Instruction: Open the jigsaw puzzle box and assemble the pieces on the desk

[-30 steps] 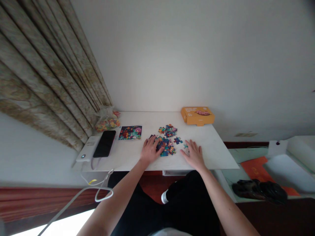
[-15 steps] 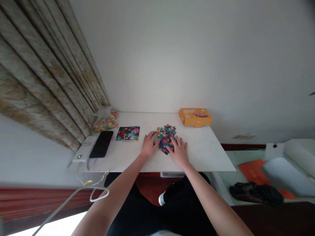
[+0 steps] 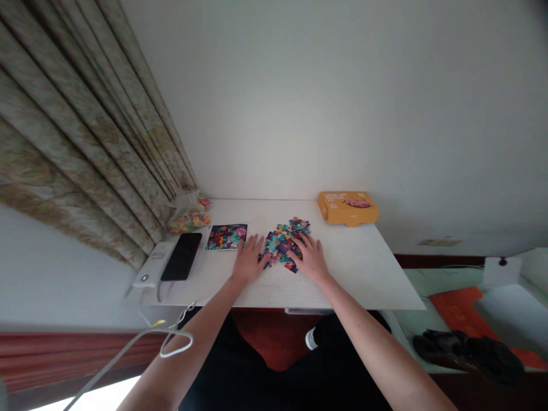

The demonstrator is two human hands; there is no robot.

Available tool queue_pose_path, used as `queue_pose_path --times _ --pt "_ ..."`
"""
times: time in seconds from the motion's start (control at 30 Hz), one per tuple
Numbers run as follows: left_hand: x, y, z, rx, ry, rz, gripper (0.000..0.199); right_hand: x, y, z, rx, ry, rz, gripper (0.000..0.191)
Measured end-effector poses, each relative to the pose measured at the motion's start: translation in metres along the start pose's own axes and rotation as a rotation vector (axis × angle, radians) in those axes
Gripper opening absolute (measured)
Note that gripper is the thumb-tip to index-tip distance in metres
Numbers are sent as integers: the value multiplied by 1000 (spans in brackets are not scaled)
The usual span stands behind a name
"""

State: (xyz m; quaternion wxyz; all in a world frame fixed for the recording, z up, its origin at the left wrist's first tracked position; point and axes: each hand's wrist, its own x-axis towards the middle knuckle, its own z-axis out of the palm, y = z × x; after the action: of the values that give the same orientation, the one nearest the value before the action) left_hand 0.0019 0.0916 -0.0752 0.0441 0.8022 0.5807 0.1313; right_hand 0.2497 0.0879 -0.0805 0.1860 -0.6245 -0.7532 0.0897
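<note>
Table: The white table (image 3: 359, 279) supports all items listed below.
Left hand: The left hand (image 3: 248, 262) lies palm down at the left side of the puzzle pieces (image 3: 283, 246). Fingers are spread; no grip is closed. One fingertip overlaps a corner of the card (image 3: 225, 235) in view; contact cannot be confirmed.
Right hand: The right hand (image 3: 310, 260) lies palm down, fingertips over the right side of the pieces. Fingers are apart and pinch nothing visible. Whether a piece lies under the palm cannot be determined.
Phone: The phone (image 3: 183, 257) lies at the left, screen dark, beside a white box (image 3: 149, 269).
Pieces: They form a loose, overlapping pile on the table between the hands, extending beyond the right fingertips.
Handling: Each piece is probably light, thin, fairly stiff and apt to slide; tabs may bend under force.
Hold points: Grasp one piece by opposite edges, clear of the tabs. To shift several, apply light, flat finger pressure.
Card: The colourful card lies flat, left of the pile.
Bag: A clear bag (image 3: 188, 219) stands at the far left.
Box: An orange box (image 3: 349, 208) sits at the far right.
</note>
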Motion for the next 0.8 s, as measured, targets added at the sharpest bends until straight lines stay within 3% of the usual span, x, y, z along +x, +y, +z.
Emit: queue_pose_path --times 0.1,0.23,0.33,0.43,0.53,0.63,0.8 --pt "-8 27 12 -59 -27 133 69 7 7 5 2 51 100 55" --pt "0 56 25 -66 -21 99 73 42 16 5 -8 41 238 58" --pt "17 63 30 -64 -10 66 67 73 18 3 49 5 222 52" --pt "39 58 31 -66 18 4 60 83 18 2 140 27 115 44" --pt "66 48 30 -62 23 -43 59 69 18 3 199 61 -25 44" --pt "96 38 28 -74 -1 -25 54 40 15 2 245 88 -70 58" --pt "133 30 24 -132 18 -12 49 1 -8 -2 157 -33 -206 68"
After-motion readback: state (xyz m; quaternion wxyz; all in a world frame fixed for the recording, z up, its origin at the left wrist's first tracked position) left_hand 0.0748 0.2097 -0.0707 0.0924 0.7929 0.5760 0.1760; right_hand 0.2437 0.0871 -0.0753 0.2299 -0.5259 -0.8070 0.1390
